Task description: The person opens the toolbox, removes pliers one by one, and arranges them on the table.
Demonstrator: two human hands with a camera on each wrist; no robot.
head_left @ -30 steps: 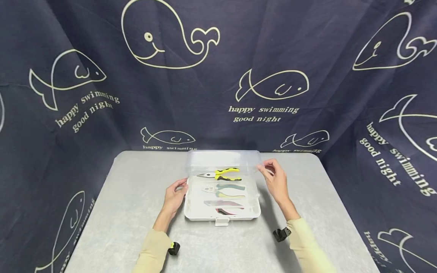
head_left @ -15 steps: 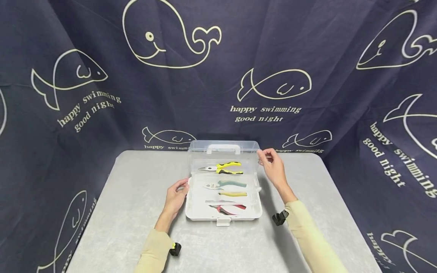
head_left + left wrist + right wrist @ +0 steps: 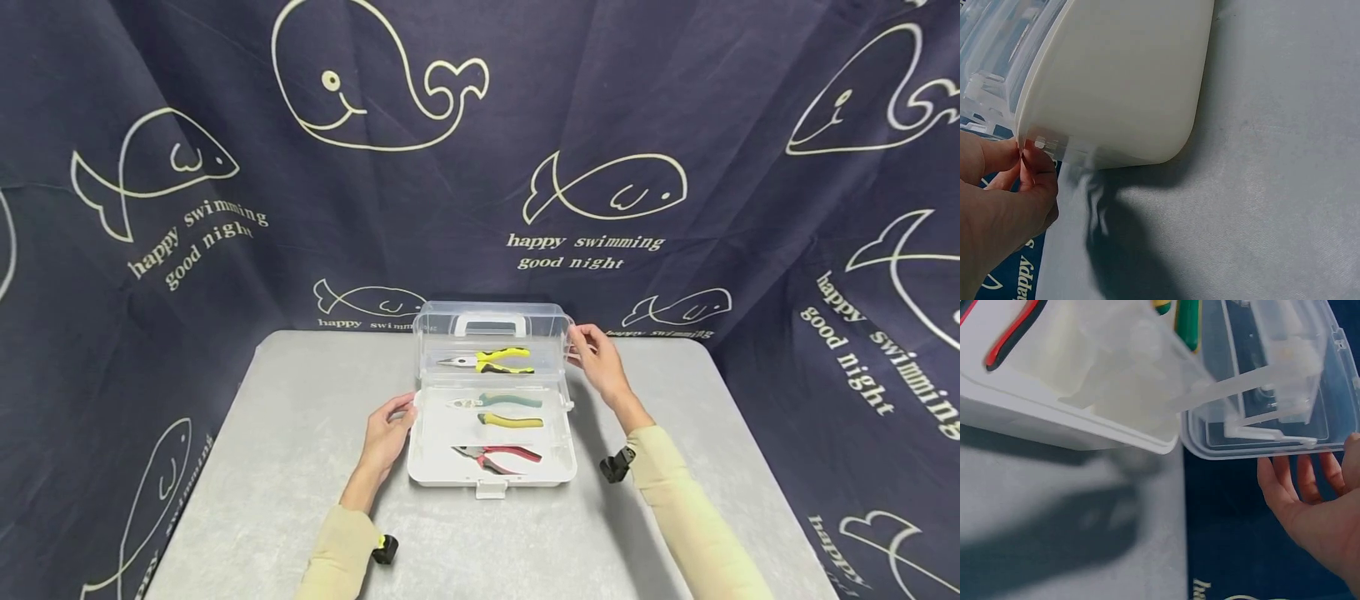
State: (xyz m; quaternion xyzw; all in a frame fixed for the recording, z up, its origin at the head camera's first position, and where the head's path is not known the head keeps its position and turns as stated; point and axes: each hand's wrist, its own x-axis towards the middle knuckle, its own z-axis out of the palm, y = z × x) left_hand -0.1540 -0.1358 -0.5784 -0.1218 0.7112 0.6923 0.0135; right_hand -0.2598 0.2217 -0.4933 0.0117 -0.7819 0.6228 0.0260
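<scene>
A toolbox with a white base [image 3: 442, 467] and a clear lid [image 3: 431, 337] stands opened on the table. My left hand [image 3: 386, 435] pinches the base's rim at the left side, which the left wrist view shows close up. At the lid's right edge, my right hand [image 3: 602, 364] holds the clear plastic between thumb and fingers. Long-nose pliers [image 3: 506, 367] with yellow-black handles lie farthest back, on a clear raised tray. Pliers with green and yellow handles [image 3: 512, 422] lie in the middle. Red-black pliers [image 3: 510, 453] lie in the base near the front.
The grey table [image 3: 285, 467] spreads out around the toolbox. A dark blue curtain [image 3: 480, 208] with whale and fish drawings encloses the back and sides. A white latch [image 3: 491, 489] sticks out at the base's front, and a white handle [image 3: 491, 322] shows through the lid.
My right hand has moved back with the lid, which swings farther open. The clear trays have shifted back with their pliers, uncovering the red-black pliers. My left hand stays at the rim.
</scene>
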